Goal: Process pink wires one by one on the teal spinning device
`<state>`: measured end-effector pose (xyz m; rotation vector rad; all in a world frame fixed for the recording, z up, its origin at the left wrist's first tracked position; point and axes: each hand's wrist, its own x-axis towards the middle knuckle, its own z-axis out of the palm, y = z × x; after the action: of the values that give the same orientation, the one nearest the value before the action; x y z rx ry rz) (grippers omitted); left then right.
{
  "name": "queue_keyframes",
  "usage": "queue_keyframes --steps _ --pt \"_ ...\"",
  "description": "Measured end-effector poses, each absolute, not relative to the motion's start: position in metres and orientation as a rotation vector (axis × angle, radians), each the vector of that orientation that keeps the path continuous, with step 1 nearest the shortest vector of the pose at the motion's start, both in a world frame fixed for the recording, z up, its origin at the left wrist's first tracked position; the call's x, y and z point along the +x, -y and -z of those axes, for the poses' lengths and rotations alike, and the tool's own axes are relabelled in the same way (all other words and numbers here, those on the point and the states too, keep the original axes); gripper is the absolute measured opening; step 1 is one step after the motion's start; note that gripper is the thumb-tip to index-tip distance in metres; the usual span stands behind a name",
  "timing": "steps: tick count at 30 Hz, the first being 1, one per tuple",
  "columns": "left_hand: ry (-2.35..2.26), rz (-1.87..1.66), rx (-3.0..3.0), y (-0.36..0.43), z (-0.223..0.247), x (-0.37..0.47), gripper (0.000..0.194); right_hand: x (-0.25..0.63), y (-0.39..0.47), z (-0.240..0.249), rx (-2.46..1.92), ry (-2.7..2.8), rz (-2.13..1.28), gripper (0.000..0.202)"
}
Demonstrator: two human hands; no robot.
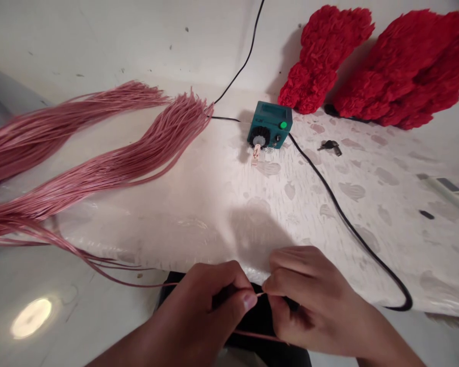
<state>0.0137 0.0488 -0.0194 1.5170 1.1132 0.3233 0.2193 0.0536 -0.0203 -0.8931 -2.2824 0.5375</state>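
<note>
Pinching a thin pink wire (259, 294) at the table's near edge

The left hand (224, 300) and right hand (304, 298) grasp it between thumbs and fingertips, above something black (252, 318); long bundles of pink wire (110, 163) lie leftward, a small teal box with a green button (271, 124) stands beyond, and fluffy red bunches (405, 71) rest by the wall.

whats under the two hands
Beneath the left hand and right hand, a black surface and pink cord show; what lies directly under the palms is covered.
</note>
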Motion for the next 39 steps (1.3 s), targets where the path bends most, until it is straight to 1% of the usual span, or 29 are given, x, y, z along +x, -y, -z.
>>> queue_keyframes --steps 7,11,13,15,18,20,22,25,28,31,34,39 --pt "-0.893 -0.384 1.492 -0.054 0.010 0.014 0.027 0.223 -0.058 0.012 -0.888 2.269 -0.494 0.017" --pt "-0.898 -0.536 1.431 -0.069 0.012 0.013 0.026 0.236 -0.068 -0.004 -0.972 2.315 -0.541 0.016" --pt "-0.988 -0.721 1.364 -0.090 0.010 0.009 0.025 0.248 -0.080 -0.013 -1.031 2.301 -0.583 0.019" --pt "-1.135 -1.099 1.232 -0.120 0.002 0.003 0.024 0.262 -0.096 -0.022 -1.090 2.254 -0.601 0.019" --pt "-1.203 -1.489 1.214 -0.171 -0.022 -0.005 0.024 0.280 -0.124 -0.034 -1.240 2.168 -0.571 0.018" --pt "-1.234 -1.648 1.253 -0.203 -0.038 -0.007 0.023 0.288 -0.142 -0.040 -1.356 2.108 -0.577 0.020" --pt "-1.281 -1.720 1.340 -0.232 -0.047 -0.001 0.020 0.294 -0.160 -0.042 -1.430 2.069 -0.596 0.024" --pt "-1.353 -1.651 1.600 -0.271 -0.040 0.019 0.022 0.299 -0.190 -0.041 -1.457 2.054 -0.575 0.025" --pt "-1.377 -1.426 1.908 -0.305 -0.016 0.044 0.021 0.300 -0.230 -0.033 -1.475 2.018 -0.456 0.021" --pt "-1.356 -1.179 2.126 -0.328 0.010 0.059 0.021 0.301 -0.271 -0.020 -1.516 1.950 -0.285 0.026" --pt "-1.315 -0.986 2.241 -0.337 0.024 0.061 0.020 0.303 -0.300 -0.001 -1.533 1.919 -0.200 0.030" --pt "-1.247 -0.773 2.271 -0.334 0.029 0.045 0.023 0.308 -0.313 0.036 -1.519 1.904 -0.207 0.039"
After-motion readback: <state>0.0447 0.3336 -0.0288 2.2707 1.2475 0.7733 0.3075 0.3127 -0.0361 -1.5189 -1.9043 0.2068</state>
